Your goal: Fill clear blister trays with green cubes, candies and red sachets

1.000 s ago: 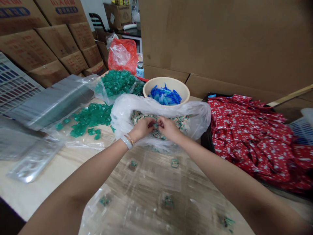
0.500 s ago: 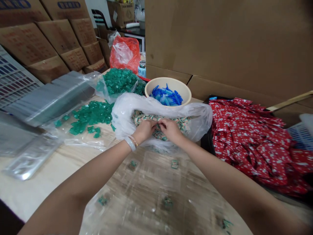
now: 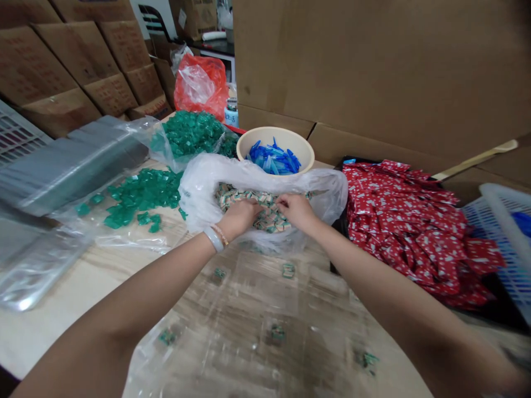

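Observation:
An open white plastic bag (image 3: 199, 190) holds a heap of small beige-and-green pieces (image 3: 271, 218). My left hand (image 3: 239, 218), with a pale bangle and a beaded bracelet at the wrist, reaches into the heap. Its fingers are drawn together, their tips partly hidden among the pieces. Over the heap's right side, my right hand (image 3: 297, 211) has thumb and fingers pinched; whatever is between them is too small to name. Below the bag, clear plastic sleeves (image 3: 244, 315) lie spread out, with small green-and-beige pieces (image 3: 288, 270) at several spots.
Green packets (image 3: 141, 193) are heaped at left beside stacked clear bags (image 3: 78, 160). Behind the white bag stands a cream bowl (image 3: 307, 157) of blue pieces. Red patterned packets (image 3: 406, 226) fill a black tray at right, near a white basket (image 3: 489, 213). Cardboard (image 3: 365, 72) walls the back.
My hands, close together over the heap before, are now apart. The left has moved down-left, and the right stays pinched at the right side. The whole view has shifted slightly.

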Demonstrator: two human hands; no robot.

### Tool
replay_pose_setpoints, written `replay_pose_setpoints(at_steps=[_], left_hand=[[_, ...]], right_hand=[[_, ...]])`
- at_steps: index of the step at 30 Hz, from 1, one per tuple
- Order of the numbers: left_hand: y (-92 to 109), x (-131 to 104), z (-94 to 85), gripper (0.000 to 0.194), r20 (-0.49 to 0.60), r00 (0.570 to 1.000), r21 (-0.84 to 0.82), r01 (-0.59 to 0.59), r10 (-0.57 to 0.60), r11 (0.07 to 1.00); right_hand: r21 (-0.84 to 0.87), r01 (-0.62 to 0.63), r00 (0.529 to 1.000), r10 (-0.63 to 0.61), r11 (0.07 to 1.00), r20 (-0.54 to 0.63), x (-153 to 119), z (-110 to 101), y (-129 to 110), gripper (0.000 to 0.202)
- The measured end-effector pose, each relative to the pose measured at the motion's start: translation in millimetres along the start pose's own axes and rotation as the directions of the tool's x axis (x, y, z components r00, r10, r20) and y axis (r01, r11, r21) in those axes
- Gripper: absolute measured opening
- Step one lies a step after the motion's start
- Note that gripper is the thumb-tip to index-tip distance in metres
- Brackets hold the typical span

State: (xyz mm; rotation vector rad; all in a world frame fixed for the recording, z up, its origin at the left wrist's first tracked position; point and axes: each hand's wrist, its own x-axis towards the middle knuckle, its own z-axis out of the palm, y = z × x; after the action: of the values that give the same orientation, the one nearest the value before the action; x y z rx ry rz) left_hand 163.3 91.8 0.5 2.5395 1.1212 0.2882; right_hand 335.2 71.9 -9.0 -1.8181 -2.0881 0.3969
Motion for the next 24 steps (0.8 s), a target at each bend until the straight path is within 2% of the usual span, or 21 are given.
replay_pose_setpoints(at_steps=[3, 7, 10, 14, 20, 24], left_hand=[[-3, 1, 1.6, 0.028, -0.054, 0.999, 0.023, -0.006, 0.007, 1.000], [-9, 5, -2.6, 0.030, -0.109, 0.992, -0.031, 0.053, -0.056, 0.998], [-12, 11, -5.9, 0.031, -0.041, 0.994, -0.074, 0.094, -0.098, 0.993], [-12, 20, -8.6, 0.031, 0.125, 0.976, -0.109, 0.193, -0.180, 0.975], [-15, 14, -12.6, 0.031, 0.159, 0.970, -0.147, 0.206, -0.183, 0.967], [-19, 9, -11.3, 0.032, 0.175, 0.971, -0.205, 0.195, -0.160, 0.959]], right_hand=[[-0.039, 0.054, 0.992, -0.049, 0.998, 0.118, -8, -1, 2, 0.020], [-0.133, 0.124, 0.979, -0.100, 0.983, 0.176, -15, 2, 2, 0.023], [-0.080, 0.161, 0.967, -0.141, 0.984, 0.212, -10, 1, 7, 0.024], [-0.099, 0.142, 0.979, -0.125, 0.985, 0.160, 3, 4, 4, 0.025], [-0.262, 0.046, 0.994, -0.018, 0.964, 0.109, 7, 15, -17, 0.026], [-0.268, 0.062, 0.992, -0.029, 0.961, 0.122, 6, 15, -21, 0.024]])
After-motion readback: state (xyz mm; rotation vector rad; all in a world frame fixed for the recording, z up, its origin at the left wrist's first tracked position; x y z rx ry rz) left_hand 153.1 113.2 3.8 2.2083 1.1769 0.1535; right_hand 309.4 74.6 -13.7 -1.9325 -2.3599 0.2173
